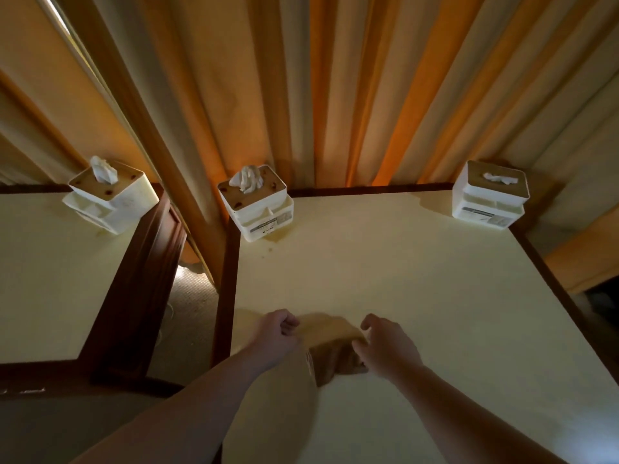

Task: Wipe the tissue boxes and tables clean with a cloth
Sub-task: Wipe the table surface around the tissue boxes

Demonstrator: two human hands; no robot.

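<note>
A tan cloth (pixel 330 346) lies bunched on the cream table (pixel 418 279) near its front left part. My left hand (pixel 276 334) has its fingers curled and pinches the cloth's left edge. At the cloth's right side, my right hand (pixel 385 346) holds it between thumb and curled fingers. Two white tissue boxes stand on this table: one at the back left corner (pixel 258 205), one at the back right corner (pixel 489 195). A third tissue box (pixel 110 195) sits on the neighbouring table (pixel 50 269) to the left.
Orange and cream curtains (pixel 335 95) hang right behind both tables. A narrow gap with carpet (pixel 191 313) separates the two dark-framed tables. A brownish stain (pixel 274 237) marks the tabletop in front of the back left box.
</note>
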